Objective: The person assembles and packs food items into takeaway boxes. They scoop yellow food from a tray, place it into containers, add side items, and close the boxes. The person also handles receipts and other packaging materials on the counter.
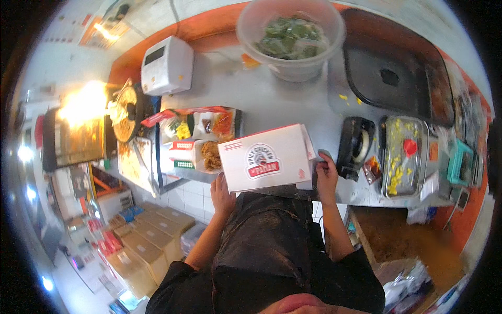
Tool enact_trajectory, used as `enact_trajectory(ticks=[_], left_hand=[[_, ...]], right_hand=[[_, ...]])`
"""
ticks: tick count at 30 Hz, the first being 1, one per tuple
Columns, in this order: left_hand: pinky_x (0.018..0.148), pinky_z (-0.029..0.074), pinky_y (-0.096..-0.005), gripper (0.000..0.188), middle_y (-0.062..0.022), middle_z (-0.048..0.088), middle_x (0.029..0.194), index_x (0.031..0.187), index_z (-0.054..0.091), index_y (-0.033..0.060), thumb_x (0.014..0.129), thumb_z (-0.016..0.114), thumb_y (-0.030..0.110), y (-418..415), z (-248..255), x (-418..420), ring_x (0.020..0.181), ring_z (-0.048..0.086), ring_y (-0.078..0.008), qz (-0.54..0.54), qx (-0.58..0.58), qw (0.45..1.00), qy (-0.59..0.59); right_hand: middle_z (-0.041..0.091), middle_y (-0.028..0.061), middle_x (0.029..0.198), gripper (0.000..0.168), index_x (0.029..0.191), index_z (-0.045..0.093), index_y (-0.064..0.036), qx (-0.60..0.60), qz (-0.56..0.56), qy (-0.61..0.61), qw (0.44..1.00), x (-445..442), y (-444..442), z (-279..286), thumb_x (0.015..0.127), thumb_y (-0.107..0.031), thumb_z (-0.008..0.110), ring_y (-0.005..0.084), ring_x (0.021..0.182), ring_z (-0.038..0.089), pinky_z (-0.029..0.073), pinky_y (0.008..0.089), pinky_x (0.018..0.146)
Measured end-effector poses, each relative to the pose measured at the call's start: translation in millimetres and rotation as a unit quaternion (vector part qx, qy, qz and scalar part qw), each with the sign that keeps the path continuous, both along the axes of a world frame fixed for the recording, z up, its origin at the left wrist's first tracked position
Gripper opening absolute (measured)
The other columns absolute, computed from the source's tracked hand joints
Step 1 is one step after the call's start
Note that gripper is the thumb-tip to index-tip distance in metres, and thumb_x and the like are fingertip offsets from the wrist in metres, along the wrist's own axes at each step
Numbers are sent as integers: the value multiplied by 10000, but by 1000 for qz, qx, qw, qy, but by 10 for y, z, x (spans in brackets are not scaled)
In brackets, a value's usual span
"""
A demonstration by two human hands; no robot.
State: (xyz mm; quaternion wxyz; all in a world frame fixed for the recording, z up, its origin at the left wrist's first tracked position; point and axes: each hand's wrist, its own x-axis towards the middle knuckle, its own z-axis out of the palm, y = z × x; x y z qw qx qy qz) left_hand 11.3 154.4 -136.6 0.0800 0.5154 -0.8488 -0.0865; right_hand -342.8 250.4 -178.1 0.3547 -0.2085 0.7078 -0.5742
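Observation:
A white printed cardboard food box (235, 165) lies across the front of the steel counter, close to my apron. My left hand (223, 198) is at its lower left corner, fingers partly under the edge. My right hand (326, 170) is at the box's right side, by a raised end flap (308, 142); whether it pinches the card is unclear. Left of the box stand a paper carton (182, 155) with a piece of fried chicken (211, 156) and an opened box (238, 121) holding bagged food and yellow pieces.
A black tape dispenser (355, 147), a sauce sachet (371, 169) and a glass dish (386, 157) with yellow bits sit to the right. Behind are a white label printer (166, 66), a plastic tub (294, 70) of bagged greens and a black tray (404, 84).

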Motion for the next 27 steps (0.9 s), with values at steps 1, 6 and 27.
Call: enact_trajectory(ticks=[1,6,27], left_hand=[[935,424,-508,421,-200,546,1194,1228,558,-12,826,620,100,30,38,-28,1079,521,-406,8,-7,1000,6],[926,416,-490,403,-204,542,1218,1242,575,11,844,576,67,-94,371,-192,1077,521,-390,117,-48,990,59],[1059,408,-452,586,-202,469,1460,1325,560,13,750,548,-98,-2184,889,-239,1284,489,-394,-54,-83,942,319]], right_hand=[[613,18,975,396,1280,607,-72,12,7,3,1000,-22,9,-44,890,-12,586,103,849,556,464,248,809],[576,38,997,426,1288,593,-81,33,18,-43,998,-80,30,-142,869,-6,595,128,841,529,469,279,790],[566,157,1238,569,1364,410,21,6,-66,-13,998,-166,764,-1126,987,-389,523,267,1125,572,480,384,988]])
